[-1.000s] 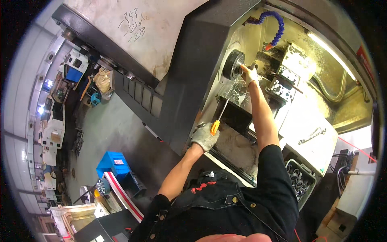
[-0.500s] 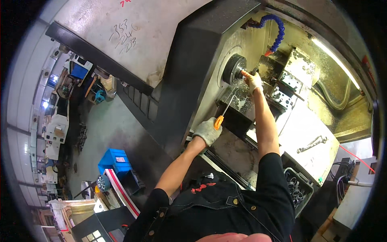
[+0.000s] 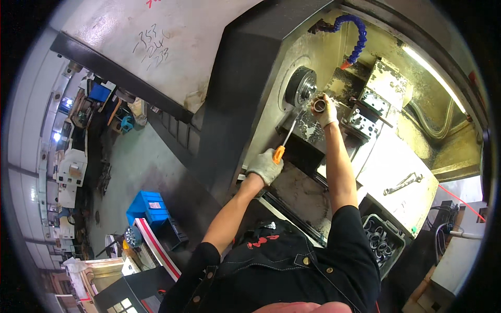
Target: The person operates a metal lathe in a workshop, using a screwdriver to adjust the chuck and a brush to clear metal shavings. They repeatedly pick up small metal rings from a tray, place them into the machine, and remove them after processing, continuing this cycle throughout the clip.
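Tip of the tool (image 3: 290, 132) is hard to make out, it blurs into the scuffed metal below the chuck (image 3: 301, 87). Left grip (image 3: 264, 167), gloved, is clenched on the tool's orange handle; lower part of the handle is hidden in the palm. Right grip (image 3: 329, 115), pale glove, is grasping one ring (image 3: 319, 106): open end faces the camera, far side covered by fingers. Ring sits just right of the chuck and a bit lower, a gap between them; can't tell whether tool and ring touch. Chuck's bore detail too small to read. Counts: 2 grips, 1 tool, 1 ring in hand, 1 chuck, 1 blue hose (image 3: 360, 43) with orange nozzle, 1 lamp (image 3: 433, 78), 2 tool blocks (image 3: 362, 123) one above the other, right of the right grip. Wrench (image 3: 403, 184) lies on the pale cover (image 3: 373, 180); one or two overlapped, can't tell. Bin (image 3: 399, 256) at the person's right elbow, partly behind the sleeve, holds a heap of rings, several, overlapping, no reliable count. 1 blue crate (image 3: 141, 208) on the floor at left. Machine frame (image 3: 229, 99) is cut off at the top edge.
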`<act>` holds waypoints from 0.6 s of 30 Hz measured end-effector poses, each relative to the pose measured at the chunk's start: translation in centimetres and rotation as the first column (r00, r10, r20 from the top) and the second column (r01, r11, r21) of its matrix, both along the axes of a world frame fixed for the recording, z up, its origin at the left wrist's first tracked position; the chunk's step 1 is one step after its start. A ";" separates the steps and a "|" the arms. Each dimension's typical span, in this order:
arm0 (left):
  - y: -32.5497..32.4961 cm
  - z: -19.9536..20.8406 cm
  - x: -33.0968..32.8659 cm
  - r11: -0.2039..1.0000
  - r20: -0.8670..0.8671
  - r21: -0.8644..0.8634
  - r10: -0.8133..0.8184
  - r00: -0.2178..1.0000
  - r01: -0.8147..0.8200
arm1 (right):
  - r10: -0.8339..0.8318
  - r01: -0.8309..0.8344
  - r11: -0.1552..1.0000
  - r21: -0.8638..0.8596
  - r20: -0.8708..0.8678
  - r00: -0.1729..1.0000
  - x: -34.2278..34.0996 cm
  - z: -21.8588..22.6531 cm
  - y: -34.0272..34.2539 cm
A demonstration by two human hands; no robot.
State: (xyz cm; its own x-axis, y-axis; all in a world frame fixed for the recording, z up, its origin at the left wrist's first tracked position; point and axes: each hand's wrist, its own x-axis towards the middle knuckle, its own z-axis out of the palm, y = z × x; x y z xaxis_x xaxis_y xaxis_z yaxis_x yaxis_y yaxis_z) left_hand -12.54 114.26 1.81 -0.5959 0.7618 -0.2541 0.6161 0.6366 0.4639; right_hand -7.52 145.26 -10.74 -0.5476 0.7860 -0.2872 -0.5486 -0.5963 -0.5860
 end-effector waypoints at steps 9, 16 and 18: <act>-0.5 -0.3 0.2 0.996 0.006 0.008 -0.085 0.996 0.085 | -0.066 0.044 0.988 0.145 0.146 0.987 0.0 -0.6 -1.0; -0.6 0.7 0.5 0.998 0.016 0.011 -0.069 0.997 0.069 | -0.046 0.003 0.978 0.209 0.201 0.978 -0.2 -0.6 -1.3; -0.6 0.5 0.4 0.998 0.021 0.007 -0.060 0.998 0.060 | -0.058 0.009 0.978 0.208 0.232 0.971 -0.3 -0.2 -1.7</act>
